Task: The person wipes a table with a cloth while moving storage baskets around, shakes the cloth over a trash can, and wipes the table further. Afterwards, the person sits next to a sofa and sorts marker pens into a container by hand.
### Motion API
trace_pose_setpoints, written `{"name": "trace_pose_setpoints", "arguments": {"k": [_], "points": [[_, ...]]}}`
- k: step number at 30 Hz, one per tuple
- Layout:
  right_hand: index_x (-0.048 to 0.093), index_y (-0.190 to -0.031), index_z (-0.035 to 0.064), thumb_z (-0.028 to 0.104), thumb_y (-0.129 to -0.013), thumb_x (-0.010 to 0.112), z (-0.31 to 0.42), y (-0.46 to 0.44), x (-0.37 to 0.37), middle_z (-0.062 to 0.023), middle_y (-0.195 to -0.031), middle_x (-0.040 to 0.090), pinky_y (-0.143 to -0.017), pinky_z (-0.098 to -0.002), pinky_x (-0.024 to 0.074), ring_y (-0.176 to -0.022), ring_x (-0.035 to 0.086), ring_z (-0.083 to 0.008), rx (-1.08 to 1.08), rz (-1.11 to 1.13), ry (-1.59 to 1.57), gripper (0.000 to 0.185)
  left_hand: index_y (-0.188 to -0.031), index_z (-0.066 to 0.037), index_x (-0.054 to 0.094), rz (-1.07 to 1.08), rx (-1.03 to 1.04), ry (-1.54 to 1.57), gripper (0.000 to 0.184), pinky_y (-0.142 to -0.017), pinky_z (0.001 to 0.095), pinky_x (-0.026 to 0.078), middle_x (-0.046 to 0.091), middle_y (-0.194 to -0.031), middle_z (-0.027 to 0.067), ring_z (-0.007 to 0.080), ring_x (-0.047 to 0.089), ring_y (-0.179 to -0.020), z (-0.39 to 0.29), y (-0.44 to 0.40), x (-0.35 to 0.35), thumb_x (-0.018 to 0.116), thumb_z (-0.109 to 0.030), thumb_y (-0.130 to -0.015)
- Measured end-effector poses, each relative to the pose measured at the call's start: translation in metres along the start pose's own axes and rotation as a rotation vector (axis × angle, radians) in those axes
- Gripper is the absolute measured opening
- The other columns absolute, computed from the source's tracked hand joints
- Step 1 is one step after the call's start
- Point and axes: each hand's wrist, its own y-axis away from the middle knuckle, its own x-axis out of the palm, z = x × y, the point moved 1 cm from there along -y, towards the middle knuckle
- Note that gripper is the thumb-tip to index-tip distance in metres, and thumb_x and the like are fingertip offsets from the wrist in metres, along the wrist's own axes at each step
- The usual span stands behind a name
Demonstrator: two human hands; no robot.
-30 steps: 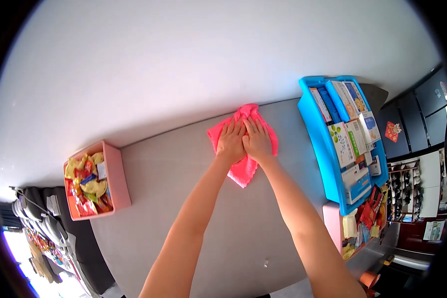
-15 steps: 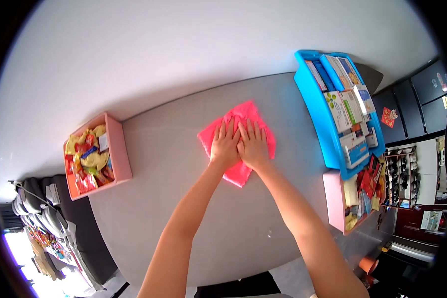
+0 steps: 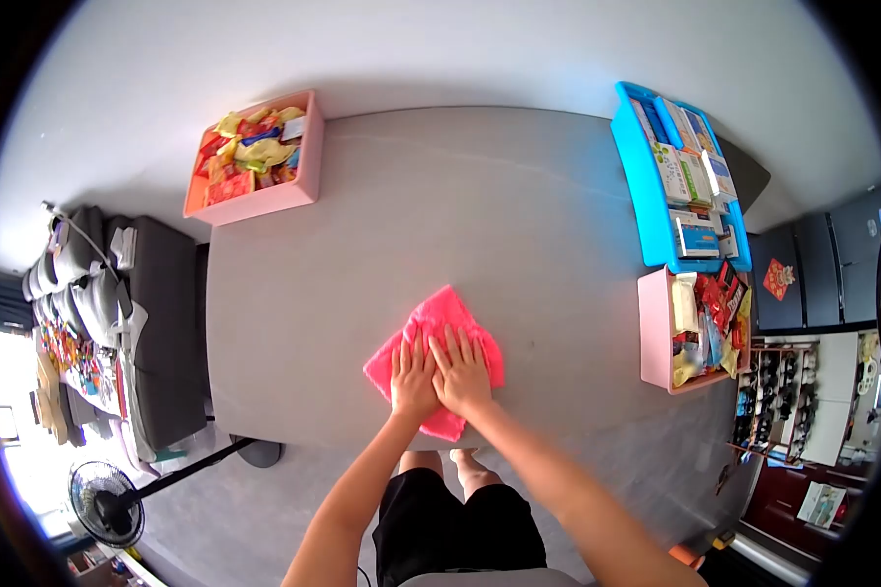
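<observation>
A bright pink cloth (image 3: 450, 308) lies spread on the grey table (image 3: 294, 323), close to its front edge. My left hand (image 3: 413, 380) presses flat on the cloth, fingers stretched forward. Beside it my right hand (image 3: 461, 372) also lies flat on the cloth, fingers slightly apart. The two hands touch along their inner sides near the thumbs. Part of the cloth is hidden under both palms.
A pink bin of wrapped snacks (image 3: 309, 166) stands at the table's back left corner. On the right are a blue basket of boxes (image 3: 641, 201) and another pink snack bin (image 3: 655, 338). A floor fan (image 3: 108, 504), a sofa (image 3: 166, 333) and a shoe rack (image 3: 778, 396) stand around.
Both hands and the cloth have come from the middle of the table toward its front edge, nearer my body. The camera view has shifted and turned, showing my legs and the fan.
</observation>
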Motion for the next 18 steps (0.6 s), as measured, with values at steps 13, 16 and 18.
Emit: {"name": "trace_pose_setpoints", "arguments": {"k": [13,16,18], "points": [[0.036,-0.14,0.0111,0.023,-0.081,0.05,0.005,-0.121,0.025,-0.0166,-0.144,0.033,-0.11,-0.0509,0.0194,-0.134,0.029,-0.0343,0.027,-0.088,0.034,0.062,-0.138,-0.002,0.032,0.068,0.188,0.028,0.064,-0.113,0.045,0.013,0.028,-0.146,0.0182,0.0357,0.019,-0.138,0.076,-0.108,-0.042,0.045,-0.032,-0.084],[0.036,-0.14,0.0139,0.024,-0.081,0.049,-0.007,-0.192,0.032,-0.016,-0.144,0.034,-0.11,-0.0508,0.02,-0.134,0.029,-0.0336,0.001,-0.166,0.089,0.062,-0.138,-0.003,0.033,-0.054,0.193,0.047,0.062,-0.113,0.044,0.013,0.028,-0.146,0.0175,0.0348,0.019,-0.138,0.102,-0.17,-0.054,0.044,-0.033,-0.085],[0.036,-0.14,0.0161,0.024,-0.081,0.049,-0.014,-0.232,0.035,-0.0159,-0.144,0.034,-0.11,-0.0507,0.0201,-0.134,0.029,-0.0333,0.031,-0.17,0.145,0.061,-0.14,-0.004,0.03,0.003,0.174,-0.003,0.062,-0.114,0.0433,0.011,0.025,-0.148,0.0155,0.0325,0.016,-0.139,0.112,-0.203,-0.064,0.041,-0.034,-0.087]]}}
